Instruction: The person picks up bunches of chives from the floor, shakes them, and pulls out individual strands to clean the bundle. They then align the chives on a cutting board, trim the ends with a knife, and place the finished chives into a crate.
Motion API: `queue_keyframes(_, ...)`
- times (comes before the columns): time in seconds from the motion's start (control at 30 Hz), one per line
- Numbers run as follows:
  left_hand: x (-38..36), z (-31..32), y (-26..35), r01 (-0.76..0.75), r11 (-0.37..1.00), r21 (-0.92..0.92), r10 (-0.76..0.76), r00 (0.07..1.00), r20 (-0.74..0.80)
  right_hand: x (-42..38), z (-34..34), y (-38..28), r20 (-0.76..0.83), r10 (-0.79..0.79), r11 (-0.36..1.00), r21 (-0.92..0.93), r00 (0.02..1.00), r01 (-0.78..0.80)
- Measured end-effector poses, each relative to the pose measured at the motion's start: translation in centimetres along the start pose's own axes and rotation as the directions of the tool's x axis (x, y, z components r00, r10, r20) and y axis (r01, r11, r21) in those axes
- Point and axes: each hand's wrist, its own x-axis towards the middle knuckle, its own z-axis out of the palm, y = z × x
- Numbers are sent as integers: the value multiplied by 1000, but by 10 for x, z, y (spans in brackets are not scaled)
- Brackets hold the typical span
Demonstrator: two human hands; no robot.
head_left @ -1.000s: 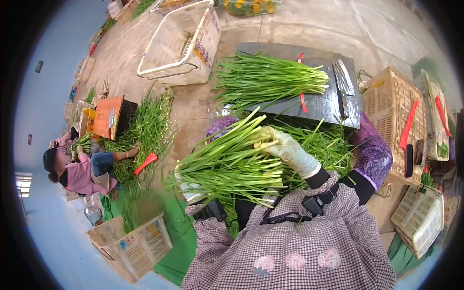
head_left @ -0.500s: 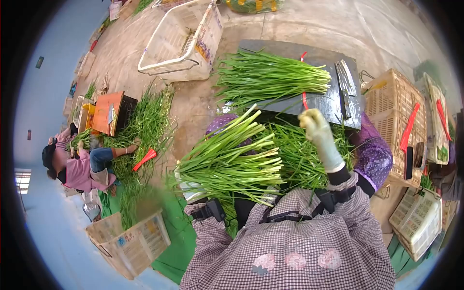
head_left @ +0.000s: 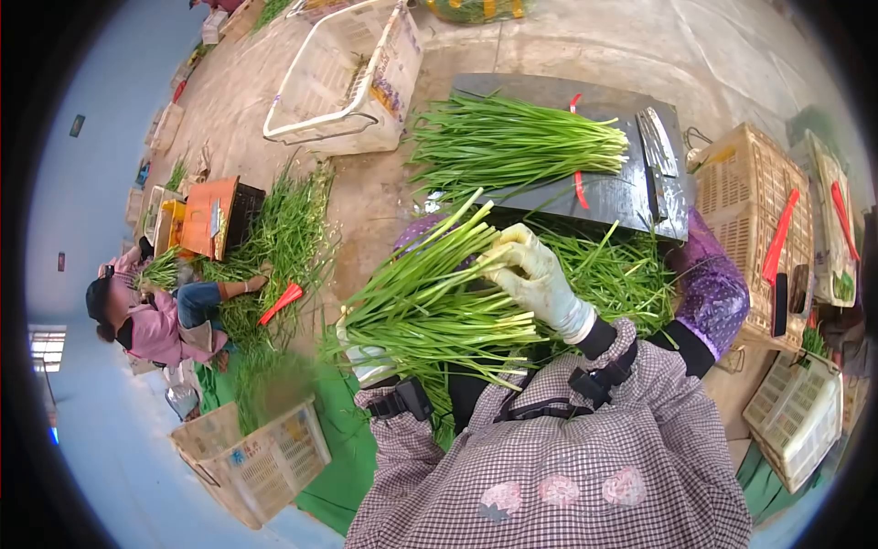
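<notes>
Right hand (head_left: 535, 279), gloved, is raised at the right end of a bunch of green stalks (head_left: 430, 311). Its fingers are bent and partly closed, with a small gap left between thumb and forefinger. The pale stalk ends are met by the fingertips; whether a stalk is pinched there cannot be told.

Left hand (head_left: 366, 357), also gloved, is seen only in part at the near left edge of the bunch. Its fingers are covered by the stalks, so how far they are closed cannot be told.

The bunch is spread in front of the checked jacket (head_left: 549, 457), leafy ends to the left, pale ends to the right. It lies to the left of the right fingers, its upper stalks at the fingertips, its lower ones fanned out nearer the body.

Loose greens (head_left: 608, 284) are heaped beyond and to the right of the right hand. Farther off, a dark board (head_left: 613, 203) is set. On it a second bunch (head_left: 521, 142) is laid across a red strip (head_left: 581, 189); a knife (head_left: 658, 151) is placed to the right of that bunch.

A white crate (head_left: 366, 137) is stood on the floor, far left. Farther left, a co-worker (head_left: 169, 320) is seated beside scattered greens (head_left: 283, 224).
</notes>
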Motion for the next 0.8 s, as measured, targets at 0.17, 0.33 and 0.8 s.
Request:
queue_keyframes(0.17,0,10,21,309,472,-826,-392,912,118,-11,3,7,-135,137,990,31,981,-134)
queue_keyframes(0.33,-9,15,34,307,329,-893,-408,899,158,-13,-50,-14,-307,608,698,647,732,-308)
queue_keyframes(0.8,-11,-3,20,495,1,-869,-293,831,473,-58,-71,-21,-114,93,783,-605,989,-144)
